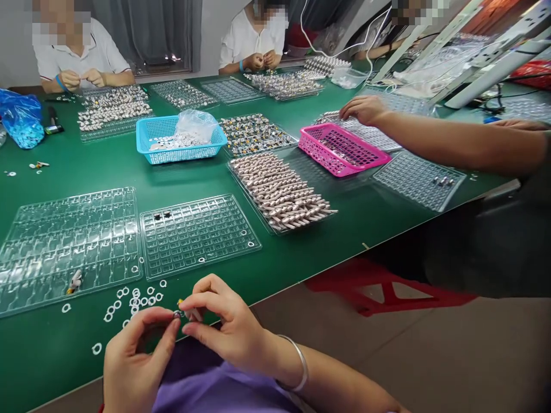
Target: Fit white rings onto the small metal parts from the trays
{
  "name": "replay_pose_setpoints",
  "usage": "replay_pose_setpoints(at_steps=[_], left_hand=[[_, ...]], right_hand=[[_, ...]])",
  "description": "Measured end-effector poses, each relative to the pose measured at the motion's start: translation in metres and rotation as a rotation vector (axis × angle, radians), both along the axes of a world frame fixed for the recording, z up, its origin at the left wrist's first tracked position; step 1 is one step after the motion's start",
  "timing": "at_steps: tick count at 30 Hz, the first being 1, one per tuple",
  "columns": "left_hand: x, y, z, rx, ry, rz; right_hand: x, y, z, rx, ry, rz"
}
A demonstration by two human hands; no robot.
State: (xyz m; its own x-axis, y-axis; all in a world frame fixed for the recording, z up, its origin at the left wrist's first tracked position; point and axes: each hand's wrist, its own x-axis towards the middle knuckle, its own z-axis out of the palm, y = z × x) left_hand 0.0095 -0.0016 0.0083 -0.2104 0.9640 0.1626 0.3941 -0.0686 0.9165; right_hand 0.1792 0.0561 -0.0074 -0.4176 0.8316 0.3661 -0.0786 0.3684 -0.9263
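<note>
My left hand [133,355] and my right hand [224,324] meet at the near edge of the green table [344,223], both pinched on one small part [183,312] with a metal end and a yellow tip. Several white rings [133,298] lie loose on the table just beyond my fingers. A clear cell tray [196,234] holding two dark pieces sits behind the rings. A second clear tray [64,246] lies to its left with one small part in it.
A tray of pinkish cylindrical parts [282,192] sits mid-table, with a blue basket [181,140] and a pink basket [342,149] behind. A co-worker's arm [430,137] reaches in from the right. Two more people work at the far side. A red stool [383,287] stands under the table.
</note>
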Motion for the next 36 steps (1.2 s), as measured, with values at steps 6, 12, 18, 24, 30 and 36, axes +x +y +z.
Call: replay_pose_setpoints(at_steps=[6,12,18,24,30,36], left_hand=[[0.002,-0.008,0.005,0.23,0.506,-0.007],[0.003,-0.012,0.007,0.212,0.378,-0.028],[-0.007,0.0,0.019,-0.403,-0.307,-0.201],[-0.008,0.006,0.019,-0.452,-0.513,-0.325],[-0.007,0.005,0.021,-0.372,-0.401,-0.388],[-0.007,0.003,0.026,-0.312,-0.316,-0.414]], right_hand=[[-0.003,0.001,0.002,0.332,-0.128,-0.07],[-0.002,0.002,0.009,0.37,-0.144,-0.076],[0.005,0.003,0.014,0.473,-0.125,-0.009],[0.009,0.003,0.008,0.562,-0.062,0.067],[0.008,0.005,0.002,0.603,0.016,0.101],[0.01,0.006,-0.003,0.621,-0.007,0.142]])
